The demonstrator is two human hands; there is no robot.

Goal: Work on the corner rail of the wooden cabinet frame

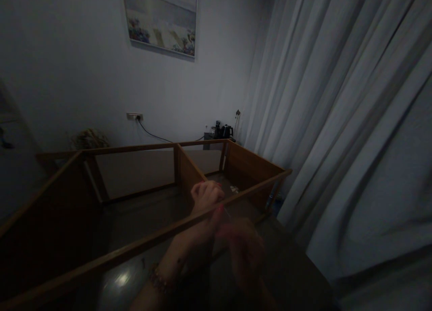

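1. The right hand is nearest, low and just right of centre. It is badly blurred, so I cannot tell whether its fingers are spread, closed or pinching anything.
2. Just left of it a forearm with a bracelet at the wrist rises towards the left hand.
3. The left hand's fingers are curled in together like a loose fist. In the dim light I cannot tell whether they pinch anything.
4. The front rail of a wooden frame slants across just under the left knuckles and crosses in front of that wrist. Whether the hand touches the rail is unclear.
5. Just beyond the left fingers stands the frame's upright divider, which splits the frame into a wide bay to the left of the fingers and a narrower one to their right.
6. A small pale scrap lies in the narrower bay, just right of the left fingers.
7. The dark floor, left of the bracelet, shows a patch of glare.
8. A grey curtain hangs to the right of both hands.
9. Far beyond the fingers, against the wall, are a socket with a cable, a dark kettle and, higher up, a painting.
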